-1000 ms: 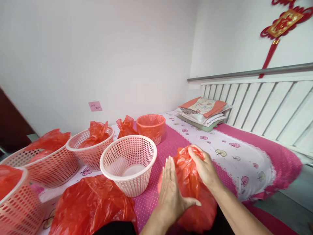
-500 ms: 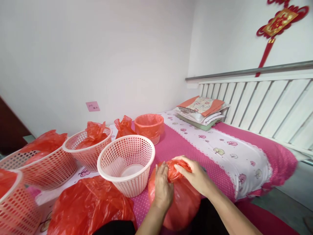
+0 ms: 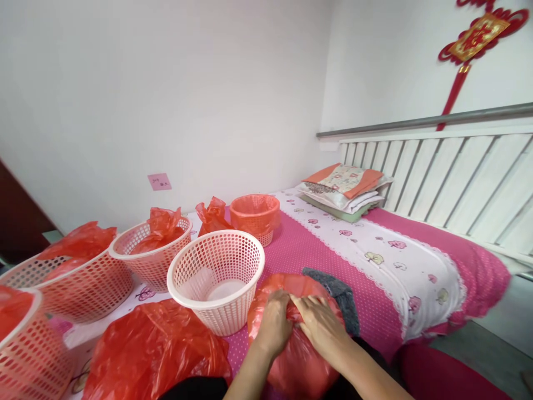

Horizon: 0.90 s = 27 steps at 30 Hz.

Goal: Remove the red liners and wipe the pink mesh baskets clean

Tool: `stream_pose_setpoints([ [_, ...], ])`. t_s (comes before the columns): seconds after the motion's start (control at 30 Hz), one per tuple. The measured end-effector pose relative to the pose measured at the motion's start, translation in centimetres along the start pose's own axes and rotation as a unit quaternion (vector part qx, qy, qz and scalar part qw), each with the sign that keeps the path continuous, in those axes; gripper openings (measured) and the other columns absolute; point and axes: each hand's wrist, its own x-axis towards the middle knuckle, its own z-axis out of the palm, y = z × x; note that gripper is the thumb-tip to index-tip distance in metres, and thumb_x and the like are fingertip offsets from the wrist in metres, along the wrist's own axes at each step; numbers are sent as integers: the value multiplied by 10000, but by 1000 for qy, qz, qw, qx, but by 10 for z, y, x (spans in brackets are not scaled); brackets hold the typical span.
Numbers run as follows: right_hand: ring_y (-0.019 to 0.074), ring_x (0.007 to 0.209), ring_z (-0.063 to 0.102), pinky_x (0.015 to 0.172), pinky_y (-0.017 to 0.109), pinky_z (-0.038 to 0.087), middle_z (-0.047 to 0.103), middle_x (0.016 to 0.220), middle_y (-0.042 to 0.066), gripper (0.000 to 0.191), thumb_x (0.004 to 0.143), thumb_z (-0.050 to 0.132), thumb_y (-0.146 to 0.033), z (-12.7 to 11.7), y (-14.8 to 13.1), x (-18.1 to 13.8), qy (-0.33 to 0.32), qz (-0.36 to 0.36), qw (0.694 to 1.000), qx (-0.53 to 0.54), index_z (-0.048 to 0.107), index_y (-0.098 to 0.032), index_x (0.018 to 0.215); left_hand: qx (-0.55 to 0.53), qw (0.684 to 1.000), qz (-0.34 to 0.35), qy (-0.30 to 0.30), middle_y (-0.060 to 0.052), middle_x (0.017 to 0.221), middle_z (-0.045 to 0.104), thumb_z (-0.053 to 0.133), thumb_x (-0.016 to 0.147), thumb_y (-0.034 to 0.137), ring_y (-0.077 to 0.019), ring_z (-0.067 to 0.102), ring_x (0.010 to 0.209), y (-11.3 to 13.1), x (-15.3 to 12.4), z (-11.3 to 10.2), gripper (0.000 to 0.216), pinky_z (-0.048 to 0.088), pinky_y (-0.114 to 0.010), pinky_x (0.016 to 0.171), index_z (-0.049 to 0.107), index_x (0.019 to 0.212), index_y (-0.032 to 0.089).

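A bulging red plastic bag (image 3: 287,364) rests on the pink bed near me. My left hand (image 3: 272,325) and my right hand (image 3: 318,325) meet on top of it, fingers curled and gripping the gathered plastic at its mouth. Just right of the bag lies a grey cloth (image 3: 339,294). An unlined pink mesh basket (image 3: 216,278) stands right next to the bag, on its left.
A second crumpled red bag (image 3: 154,350) lies at lower left. Several pink baskets holding red bags (image 3: 150,250) line the left side, and a lined one (image 3: 255,216) stands farther back. Folded bedding (image 3: 345,189) sits by the white slatted rail (image 3: 449,183). The bed edge drops off on the right.
Both hands have pushed the bag's raised top downward. The bag now looks rounder and lower, and the grey cloth beside it has come into sight.
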Motion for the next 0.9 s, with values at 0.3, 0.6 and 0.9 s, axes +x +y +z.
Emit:
stream_pose_setpoints([
  [0.3, 361, 1243, 710, 1052, 507, 565, 758, 1328, 162, 478, 996, 398, -98, 52, 6, 1, -35, 42, 998, 27, 790, -213, 1245, -47, 999, -3, 13, -121, 1383, 779, 656, 894, 231, -313, 717, 1312, 36, -21, -70, 492, 531, -440, 1154, 706, 1383, 233],
  [0.6, 295, 1648, 289, 1328, 542, 275, 300, 1789, 103, 682, 1066, 451, -428, 11, 13, -14, -77, 46, 962, 258, 326, -267, 1717, -219, 901, 2, 373, -56, 928, 860, 702, 974, 463, -228, 797, 949, 46, -55, -171, 298, 618, -344, 929, 805, 1053, 195],
  [0.9, 437, 1581, 393, 1286, 675, 301, 431, 1728, 77, 745, 924, 641, -256, 55, -6, -14, -74, 59, 989, 113, 482, -366, 1643, -206, 820, -50, 532, -21, 809, 828, 726, 913, 420, -212, 779, 843, -10, -50, -194, 278, 611, -420, 1004, 800, 1004, 168],
])
